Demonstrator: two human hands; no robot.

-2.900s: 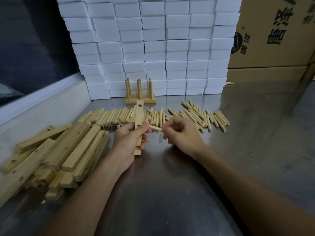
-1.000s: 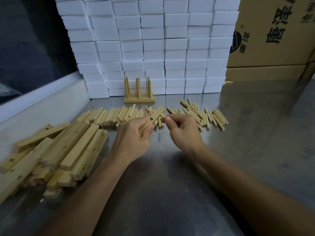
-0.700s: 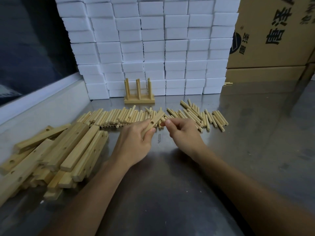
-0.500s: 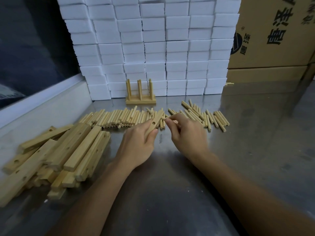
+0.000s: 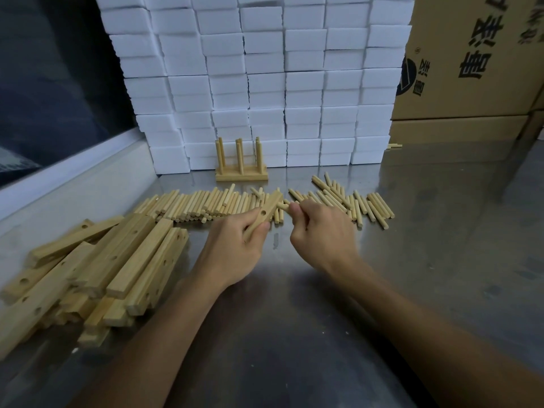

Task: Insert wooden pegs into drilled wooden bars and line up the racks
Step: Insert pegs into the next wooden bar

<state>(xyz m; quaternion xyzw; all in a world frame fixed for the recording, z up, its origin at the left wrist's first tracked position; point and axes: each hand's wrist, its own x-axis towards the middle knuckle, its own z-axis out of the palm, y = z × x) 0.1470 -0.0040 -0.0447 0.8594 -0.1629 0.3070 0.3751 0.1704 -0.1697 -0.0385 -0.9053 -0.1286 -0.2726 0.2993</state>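
bar [image 5: 263, 214], a short drilled strip of pale wood, sits in our left hand [image 5: 235, 245], tilted up and away over the metal table [image 5: 441, 260]; our fingers curl round its near end and the thumb lies along its side. one drilled hole shows on the upper face, just above the thumb. our right hand [image 5: 321, 231] pinches a peg [image 5: 283, 205] between thumb and fingertips, its tip close to the far end of the bar; we cannot tell whether it has entered a hole. we judge both pieces light, stiff and dry, not slippery, and unlikely to break under hand pressure, though a thin peg pushed in at an angle could jam or chip the rim of the hole. we judge the bar best held low and by its edges, so that the holes stay uncovered, and the peg best pinched near its middle, so that it can be steered straight. loose pegs [image 5: 206, 204] lie in a row behind the hands, with more pegs [image 5: 353, 201] to the right. spare bars [image 5: 117, 260] are heaped at the left. one finished rack [image 5: 241, 169] stands upright against a wall of white blocks [image 5: 265, 83], beside cardboard boxes [image 5: 471, 69].
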